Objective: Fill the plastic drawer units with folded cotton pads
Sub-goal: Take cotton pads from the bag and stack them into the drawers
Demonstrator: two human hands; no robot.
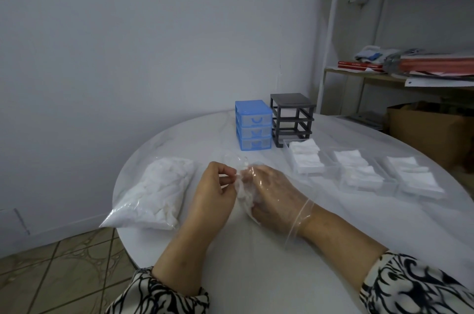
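The person is sitting at a round white table (pixel 256 249) and working over its near middle. The right hand (pixel 272 193), inside a clear plastic glove (pixel 298 213), is curling its fingers around a crumpled white cotton pad (pixel 245 194), while the bare left hand (pixel 214 192) is pinching the pad's edge, or possibly a scrap of clear film, between thumb and fingertips; which one is hard to tell. A full bag of cotton (pixel 159 193) is lying just left of the hands. To the right, three clear drawers (pixel 341 167) are sitting out on the table, each already holding folded pads. Farther back, the blue drawer unit (pixel 253 125) is standing with its drawers in, beside the grey frame (pixel 292 118), which is standing empty. The step in hand appears to be folding one more pad. Next, it would need flattening square and laying into a drawer without disturbing the stacks.
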